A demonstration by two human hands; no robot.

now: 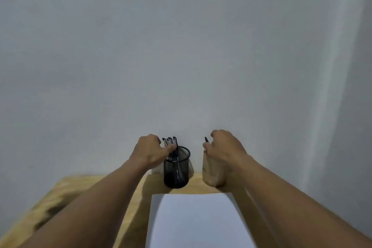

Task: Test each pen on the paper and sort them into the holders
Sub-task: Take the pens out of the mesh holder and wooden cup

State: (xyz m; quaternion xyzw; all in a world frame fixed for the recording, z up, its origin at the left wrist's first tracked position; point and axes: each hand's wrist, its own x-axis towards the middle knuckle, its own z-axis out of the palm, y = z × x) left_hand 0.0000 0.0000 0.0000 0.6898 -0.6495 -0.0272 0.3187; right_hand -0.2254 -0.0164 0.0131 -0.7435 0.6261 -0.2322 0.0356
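Fingers on both hands are curled. White paper (197,221) lies on the wooden table (60,191), long axis toward the wall. Behind it stand a black mesh holder (177,169) and a tan holder (213,173). The left hand (150,150) grips pens (170,141) standing near upright, caps up, in the mesh one. The right hand (223,147) pinches one dark pen (206,139), end up, over the tan one

A black mesh holder (176,169) stands upright, and a cluster of clear-barrelled, black-capped pens (170,141) leans out over its left rim, gripped by the left hand (150,150). Just to its right, not touching it, stands a tan holder (213,173); above that one's mouth the end of a dark pen (206,139) pokes up from the curled right hand (225,147). A white sheet of paper (199,221) lies flat just in front of the mesh holder.
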